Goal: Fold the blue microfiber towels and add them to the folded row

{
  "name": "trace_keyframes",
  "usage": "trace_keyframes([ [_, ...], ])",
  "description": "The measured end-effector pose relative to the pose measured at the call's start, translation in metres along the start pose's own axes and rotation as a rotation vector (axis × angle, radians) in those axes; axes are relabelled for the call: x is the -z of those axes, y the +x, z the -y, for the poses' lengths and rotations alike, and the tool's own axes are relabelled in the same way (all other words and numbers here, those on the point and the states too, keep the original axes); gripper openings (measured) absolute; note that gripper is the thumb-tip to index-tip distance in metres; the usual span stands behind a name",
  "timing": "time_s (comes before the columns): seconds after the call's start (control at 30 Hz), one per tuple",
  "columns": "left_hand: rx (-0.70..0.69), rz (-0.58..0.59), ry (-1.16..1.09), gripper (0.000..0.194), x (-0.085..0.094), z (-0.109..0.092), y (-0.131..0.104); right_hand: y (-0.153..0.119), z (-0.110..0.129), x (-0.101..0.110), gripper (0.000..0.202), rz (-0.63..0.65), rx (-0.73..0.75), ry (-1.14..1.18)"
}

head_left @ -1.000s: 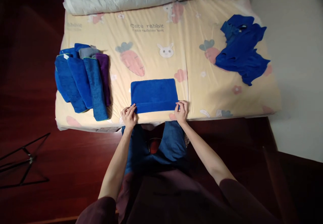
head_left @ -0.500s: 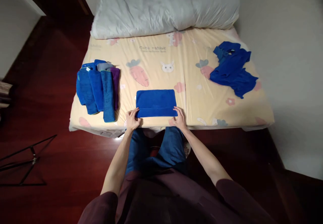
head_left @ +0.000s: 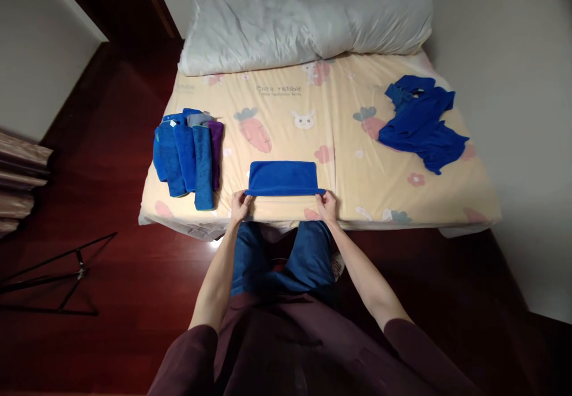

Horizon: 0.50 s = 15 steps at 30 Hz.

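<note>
A blue towel (head_left: 283,175), partly folded into a wide rectangle, lies near the front edge of the bed. My left hand (head_left: 240,205) pinches the near left corner of its folded strip. At the opposite end, my right hand (head_left: 327,205) grips the near right corner between thumb and fingers. The near edge is lifted and turned over between both hands. To the left rests a pile of rolled or folded towels (head_left: 203,167) in blue, teal, grey and purple. A crumpled heap of blue cloth (head_left: 422,125) sits at the right.
A yellow bedsheet (head_left: 295,137) with carrot and rabbit prints covers the bed. Along the far side lies a pale grey quilt (head_left: 308,18). Black tripod legs (head_left: 80,273) stand on the dark red floor at left, near a striped curtain (head_left: 20,181). A wall (head_left: 504,116) rises at right.
Both hands have raised the towel's near edge and turned it away from me, making the rectangle narrower. The view has shifted slightly, so everything appears a little further right.
</note>
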<state>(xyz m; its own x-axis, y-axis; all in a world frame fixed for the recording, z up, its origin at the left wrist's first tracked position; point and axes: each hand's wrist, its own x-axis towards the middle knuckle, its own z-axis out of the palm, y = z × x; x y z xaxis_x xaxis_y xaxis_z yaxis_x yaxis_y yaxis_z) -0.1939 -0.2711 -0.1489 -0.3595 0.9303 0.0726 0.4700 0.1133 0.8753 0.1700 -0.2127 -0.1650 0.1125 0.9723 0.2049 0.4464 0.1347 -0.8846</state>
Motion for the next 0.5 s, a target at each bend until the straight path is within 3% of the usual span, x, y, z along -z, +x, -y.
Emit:
trace_keyframes([
  [0.2, 0.066, -0.025, -0.01, 0.034, -0.0025, 0.0046, 0.0035, 0.0016, -0.0072, -0.0026, 0.043, -0.018, -0.069, 0.041],
  [0.5, 0.083, -0.018, -0.012, 0.036, -0.0039, 0.0098, 0.004, 0.0019, -0.0018, -0.0034, 0.048, -0.017, -0.102, 0.062],
])
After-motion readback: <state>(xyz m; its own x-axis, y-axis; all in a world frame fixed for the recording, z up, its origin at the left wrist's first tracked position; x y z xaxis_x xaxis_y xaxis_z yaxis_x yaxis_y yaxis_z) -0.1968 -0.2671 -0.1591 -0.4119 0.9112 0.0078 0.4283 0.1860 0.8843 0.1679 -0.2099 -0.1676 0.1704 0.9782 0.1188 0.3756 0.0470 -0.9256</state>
